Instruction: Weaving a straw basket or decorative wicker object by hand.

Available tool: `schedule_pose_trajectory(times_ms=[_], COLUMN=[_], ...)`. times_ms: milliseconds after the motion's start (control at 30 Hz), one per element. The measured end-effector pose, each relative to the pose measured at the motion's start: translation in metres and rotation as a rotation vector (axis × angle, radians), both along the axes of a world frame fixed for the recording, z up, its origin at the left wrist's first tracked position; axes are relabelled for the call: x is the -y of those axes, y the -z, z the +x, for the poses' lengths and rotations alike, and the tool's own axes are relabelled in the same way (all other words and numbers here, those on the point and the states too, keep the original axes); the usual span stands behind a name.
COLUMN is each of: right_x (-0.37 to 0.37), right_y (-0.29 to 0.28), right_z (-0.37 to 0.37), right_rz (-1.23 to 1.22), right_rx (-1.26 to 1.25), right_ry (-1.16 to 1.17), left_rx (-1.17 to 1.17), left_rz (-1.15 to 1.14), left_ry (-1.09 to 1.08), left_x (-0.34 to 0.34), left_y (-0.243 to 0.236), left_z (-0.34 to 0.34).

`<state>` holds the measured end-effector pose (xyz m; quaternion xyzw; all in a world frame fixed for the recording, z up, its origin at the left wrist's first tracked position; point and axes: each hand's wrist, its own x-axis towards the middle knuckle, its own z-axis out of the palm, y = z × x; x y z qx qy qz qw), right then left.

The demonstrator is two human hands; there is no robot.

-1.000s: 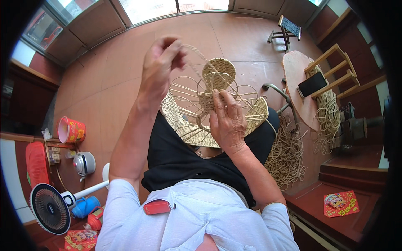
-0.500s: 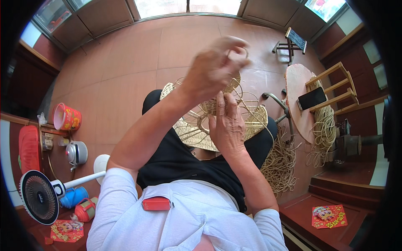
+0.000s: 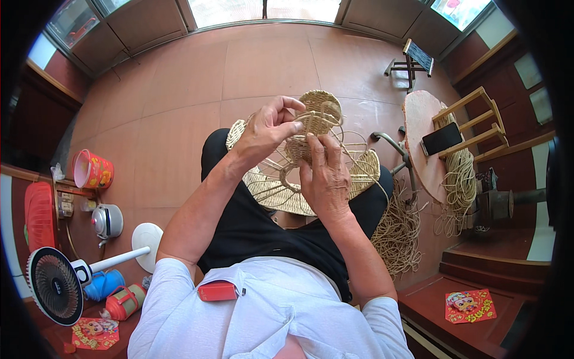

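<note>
A woven straw piece (image 3: 281,197) lies across my lap, with a broad plaited band, open ribs and a small ring in its middle. Above the ring stands a smaller woven section (image 3: 317,124), topped by a round woven disc (image 3: 321,102). My right hand (image 3: 327,179) grips this section from the near side, fingers pressed on its weave. At its left edge, my left hand (image 3: 266,128) is curled with thumb and forefinger at a thin straw cord (image 3: 327,117); the exact pinch is partly hidden.
Loose straw cord (image 3: 399,236) is heaped on the floor at right. Beside it, a round-edged table (image 3: 421,137) bears a black phone (image 3: 441,138), near a wooden frame (image 3: 493,113). A folding stool (image 3: 412,63) stands beyond. At left are a fan (image 3: 55,286), kettle (image 3: 107,221) and red bucket (image 3: 92,169).
My left hand, blurred and raised higher to the right before, has come down and left to the woven section's edge. My right hand keeps its grip there.
</note>
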<state>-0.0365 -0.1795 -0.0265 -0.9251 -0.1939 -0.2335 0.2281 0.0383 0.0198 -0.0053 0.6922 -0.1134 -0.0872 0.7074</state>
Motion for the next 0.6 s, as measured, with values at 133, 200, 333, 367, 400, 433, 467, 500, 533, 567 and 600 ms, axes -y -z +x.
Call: schedule_pose_trajectory(times_ms=[133, 200, 333, 367, 400, 433, 467, 500, 533, 567, 600], right_x=[-0.002, 0.001, 0.002, 0.004, 0.004, 0.003, 0.001, -0.003, -0.007, -0.011, -0.016], right_y=[0.000, 0.000, 0.003, 0.003, 0.003, 0.002, 0.001, 0.001, 0.002, 0.002, 0.001], right_z=[0.003, 0.006, 0.011, 0.012, 0.011, 0.010, 0.009, 0.009, 0.009, 0.009, 0.010], right_rz=[0.020, 0.016, 0.078, 0.099, 0.095, 0.119, 0.145, 0.145, 0.162, 0.179, 0.184], right_rx=[0.054, 0.070, 0.084, 0.107, 0.105, 0.104, 0.102, 0.101, 0.104, 0.107, 0.106], right_ry=[-0.026, -0.016, -0.030, -0.033, -0.035, -0.035, -0.038, -0.042, -0.018, 0.007, 0.007], left_rx=[0.017, 0.251, 0.737, 0.734, 0.750, 0.767, 0.763, 0.740, 0.716, 0.715, 0.702], left_rz=[-0.048, 0.441, 0.742, 0.739, 0.786, 0.832, 0.833, 0.891, 0.950, 0.953, 0.982], left_ry=[0.001, -0.318, -0.422, -0.426, -0.472, -0.518, -0.521, -0.523, -0.522, -0.522, -0.534], left_x=[0.007, 0.016, 0.003, 0.001, -0.003, -0.008, -0.013, -0.018, -0.024, -0.031, -0.039], left_y=[0.005, -0.012, 0.008, 0.008, 0.007, 0.008, 0.011, 0.016, 0.020, 0.022, 0.022], left_z=[0.002, -0.011, -0.020, -0.023, -0.025, -0.027, -0.028, -0.028, -0.028, -0.026, -0.023])
